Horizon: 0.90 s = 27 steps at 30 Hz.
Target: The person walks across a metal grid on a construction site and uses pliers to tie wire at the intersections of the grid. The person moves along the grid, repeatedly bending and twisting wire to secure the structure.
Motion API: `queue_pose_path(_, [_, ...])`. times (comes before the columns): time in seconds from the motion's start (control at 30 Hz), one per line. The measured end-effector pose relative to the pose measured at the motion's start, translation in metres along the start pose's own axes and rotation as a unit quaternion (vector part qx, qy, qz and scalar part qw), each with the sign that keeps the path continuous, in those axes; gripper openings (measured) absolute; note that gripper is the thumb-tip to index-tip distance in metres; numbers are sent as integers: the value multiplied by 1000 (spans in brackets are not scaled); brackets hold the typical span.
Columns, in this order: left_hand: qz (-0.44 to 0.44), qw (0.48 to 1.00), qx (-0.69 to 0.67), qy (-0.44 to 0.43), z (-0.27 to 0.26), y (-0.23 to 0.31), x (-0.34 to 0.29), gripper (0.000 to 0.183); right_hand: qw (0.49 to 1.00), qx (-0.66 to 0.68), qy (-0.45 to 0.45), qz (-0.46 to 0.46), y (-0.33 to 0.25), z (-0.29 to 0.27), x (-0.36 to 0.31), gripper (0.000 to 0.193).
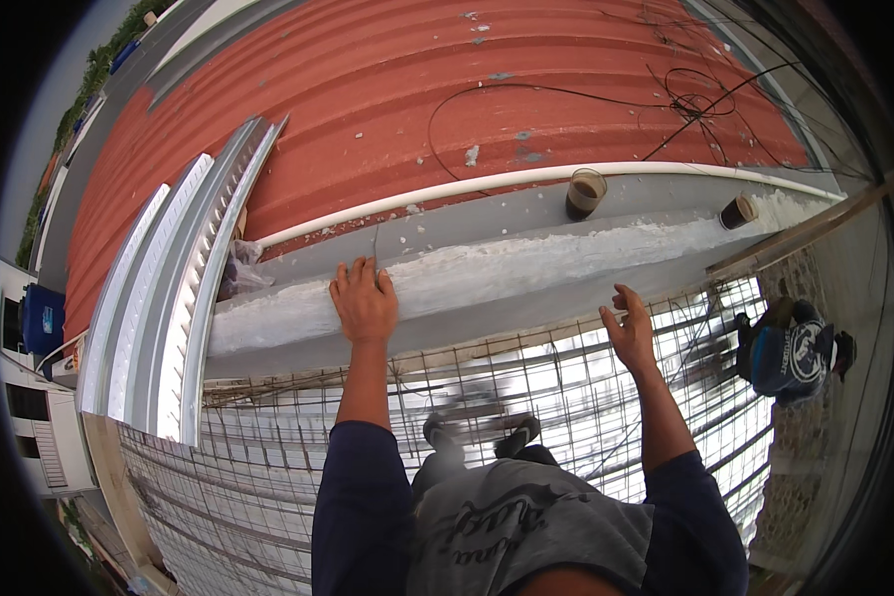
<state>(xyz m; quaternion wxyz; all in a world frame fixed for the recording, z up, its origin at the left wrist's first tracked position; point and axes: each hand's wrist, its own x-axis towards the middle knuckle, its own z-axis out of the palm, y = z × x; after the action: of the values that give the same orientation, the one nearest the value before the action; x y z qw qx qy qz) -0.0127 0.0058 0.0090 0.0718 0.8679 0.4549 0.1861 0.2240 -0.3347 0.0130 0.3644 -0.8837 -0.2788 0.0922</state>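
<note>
My left hand (366,303) lies on the rough, whitish plastered top of a low wall (507,260), with its fingers spread. A thin dark line runs just beyond its fingertips; I cannot tell what it is. Over the wall's near grey side hovers my right hand (630,326), fingers apart and slightly bent, nothing in it. Beyond the wall top, a clear cup of dark liquid (586,194) stands on the grey strip. Farther right is a second dark cup (738,212).
Steel mesh (298,437) over shiny sheeting spreads under my feet. Long ribbed metal sheets (169,308) lean across the wall at left. Past a white pipe (417,199) slopes a red corrugated roof (368,109) with tangled black cable (700,104). Another person (793,353) is at right.
</note>
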Motion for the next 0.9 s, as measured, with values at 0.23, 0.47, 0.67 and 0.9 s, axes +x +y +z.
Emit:
queue_pose_path(0.23, [23,998,-64,-13,7,1,-3,40,893,-164,-362,212,229,97,-337,60])
queue_pose_path(0.47, [43,900,-415,-123,-29,-22,-36,37,882,-110,-345,302,202,97,-369,53])
queue_pose_path(0.67, [-9,868,-407,-284,-70,-87,-163,40,950,-26,-296,95,47,122,-223,45])
queue_pose_path(0.9, [-41,883,-315,-344,-87,-86,-304,37,754,339,-562,36,-154,157,-203,43])
